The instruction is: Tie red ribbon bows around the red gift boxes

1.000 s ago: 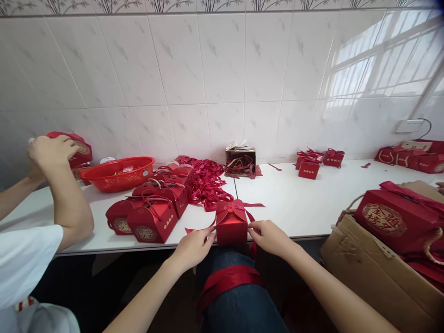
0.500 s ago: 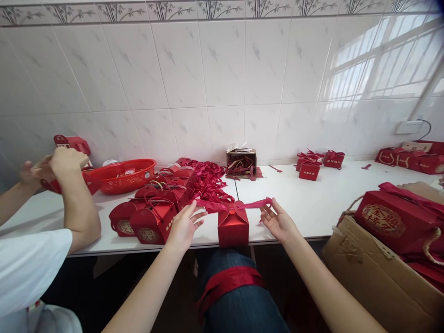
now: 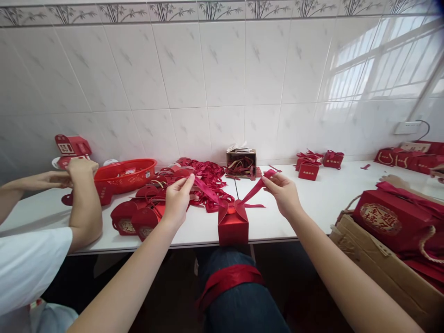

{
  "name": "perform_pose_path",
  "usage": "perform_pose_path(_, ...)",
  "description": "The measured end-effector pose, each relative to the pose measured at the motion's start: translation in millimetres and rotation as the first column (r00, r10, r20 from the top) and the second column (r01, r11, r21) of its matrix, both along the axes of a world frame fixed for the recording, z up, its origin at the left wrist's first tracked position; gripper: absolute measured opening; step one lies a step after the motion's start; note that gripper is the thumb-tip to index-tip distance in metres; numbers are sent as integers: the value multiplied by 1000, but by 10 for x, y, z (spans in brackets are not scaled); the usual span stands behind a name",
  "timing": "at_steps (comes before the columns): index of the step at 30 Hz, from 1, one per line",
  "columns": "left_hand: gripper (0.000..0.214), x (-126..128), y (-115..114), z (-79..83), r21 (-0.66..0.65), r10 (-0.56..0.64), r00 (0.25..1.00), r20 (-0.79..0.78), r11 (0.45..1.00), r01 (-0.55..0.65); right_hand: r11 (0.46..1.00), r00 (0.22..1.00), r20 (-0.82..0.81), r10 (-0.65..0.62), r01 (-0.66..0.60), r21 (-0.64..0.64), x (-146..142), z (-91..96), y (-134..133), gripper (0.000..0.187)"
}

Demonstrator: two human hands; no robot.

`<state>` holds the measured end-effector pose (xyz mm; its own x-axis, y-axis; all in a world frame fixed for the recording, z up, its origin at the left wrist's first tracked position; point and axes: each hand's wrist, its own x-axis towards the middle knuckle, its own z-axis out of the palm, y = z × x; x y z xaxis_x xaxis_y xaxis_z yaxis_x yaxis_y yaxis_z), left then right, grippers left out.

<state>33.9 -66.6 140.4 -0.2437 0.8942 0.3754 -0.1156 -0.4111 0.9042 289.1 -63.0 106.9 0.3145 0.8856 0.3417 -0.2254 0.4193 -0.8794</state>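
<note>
A small red gift box [image 3: 233, 229] stands upright at the table's front edge, between my hands. A dark pink ribbon [image 3: 252, 190] comes out of its top and spreads upward in a V. My left hand [image 3: 178, 199] pinches one side of the ribbon, up and left of the box. On the other side my right hand [image 3: 281, 190] pinches the ribbon at about the same height. One loose ribbon tail lies to the right of the box top. More red ribbon [image 3: 222, 282] is wound around my jeans-covered knee below the table edge.
Several red boxes [image 3: 126, 217] and a ribbon heap [image 3: 210, 173] lie left, near a red plastic basket [image 3: 138, 180]. A co-worker's hands [image 3: 74, 171] handle a red box there. A carton [image 3: 378, 259] bearing large red boxes [image 3: 383, 219] stands right. Tied boxes [image 3: 308, 171] sit behind.
Both my hands have risen, lifting the ribbon from nearly level into a V. The box stays put. The co-worker's hands have shifted right, and another person's hand appears at the far right edge.
</note>
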Motion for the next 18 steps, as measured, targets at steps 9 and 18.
perform_pose_path(9, 27, 186, 89, 367, 157, -22, 975, -220, 986, 58, 976, 970, 227, 85, -127, 175, -162, 576, -12, 32)
perform_pose_path(18, 27, 391, 127, 511, 143, -221, 967, -129, 961, 238, 944, 945, 199, 261, -293, 150, -296, 842, 2, 29)
